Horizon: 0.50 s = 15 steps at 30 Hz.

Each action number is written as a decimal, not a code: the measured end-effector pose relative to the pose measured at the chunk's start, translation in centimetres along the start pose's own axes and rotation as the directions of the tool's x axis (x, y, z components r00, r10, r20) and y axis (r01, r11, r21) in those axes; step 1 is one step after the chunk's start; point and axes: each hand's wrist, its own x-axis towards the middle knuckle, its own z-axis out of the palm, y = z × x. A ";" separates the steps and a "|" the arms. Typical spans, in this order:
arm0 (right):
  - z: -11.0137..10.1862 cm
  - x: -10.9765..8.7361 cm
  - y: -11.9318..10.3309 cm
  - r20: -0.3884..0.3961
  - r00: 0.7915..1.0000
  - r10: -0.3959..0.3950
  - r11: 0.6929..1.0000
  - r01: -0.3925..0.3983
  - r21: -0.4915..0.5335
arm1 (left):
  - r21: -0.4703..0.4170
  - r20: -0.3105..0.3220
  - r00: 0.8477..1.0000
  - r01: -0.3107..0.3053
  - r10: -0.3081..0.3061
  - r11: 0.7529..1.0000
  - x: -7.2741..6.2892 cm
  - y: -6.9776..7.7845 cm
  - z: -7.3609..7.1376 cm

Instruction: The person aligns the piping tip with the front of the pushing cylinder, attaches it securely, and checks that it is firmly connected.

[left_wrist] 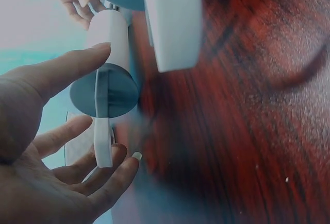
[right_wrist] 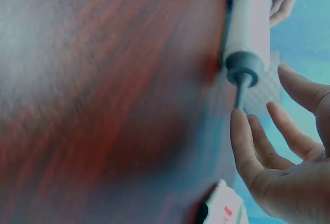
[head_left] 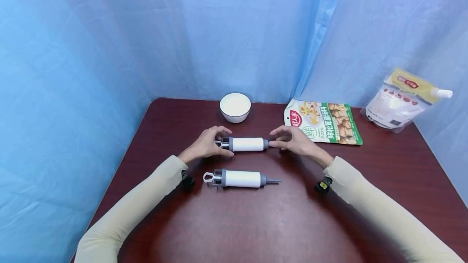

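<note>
A white syringe (head_left: 248,144) with grey end caps lies crosswise on the table, its loop handle to the left and its thin nozzle to the right. My left hand (head_left: 209,143) is round the handle end, with the thumb stretched along the grey collar and the fingers loosely bent beside the white handle (left_wrist: 103,147). At the other end, my right hand (head_left: 292,140) has its fingers spread, one fingertip right at the nozzle (right_wrist: 241,95). Nearer to me lies a second, similar syringe (head_left: 243,179), pointing the same way, with neither hand on it.
A white bowl (head_left: 235,108) with a dark rim stands behind the first syringe. Right of it lies a printed food packet (head_left: 329,123), partly behind my right hand. A clear spouted pouch (head_left: 402,98) stands at the far right corner, near the blue curtain (head_left: 234,31).
</note>
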 end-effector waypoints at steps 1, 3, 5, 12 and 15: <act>-0.2 -0.2 -0.2 -0.018 1.000 -0.017 0.999 0.017 -0.037 | 0.002 -0.004 1.000 -0.001 0.001 1.000 0.0 0.0 -0.1; -0.7 -0.6 -0.5 -0.052 0.997 -0.048 0.994 0.042 -0.099 | 0.000 -0.011 1.000 -0.001 0.001 1.000 -0.1 0.0 -0.2; -1.1 -1.1 -0.9 -0.077 0.994 -0.079 0.987 0.067 -0.149 | 0.002 -0.026 1.000 -0.002 0.002 1.000 -0.4 0.2 -0.4; -1.1 -3.8 -2.2 -0.116 0.970 -0.213 0.937 0.169 -0.306 | 0.091 -0.114 0.990 -0.076 0.087 0.993 -2.1 1.1 -0.3; -0.8 -5.0 -2.7 -0.103 0.955 -0.279 0.897 0.221 -0.383 | 0.171 -0.135 0.973 -0.161 0.185 0.972 -2.9 1.5 -0.1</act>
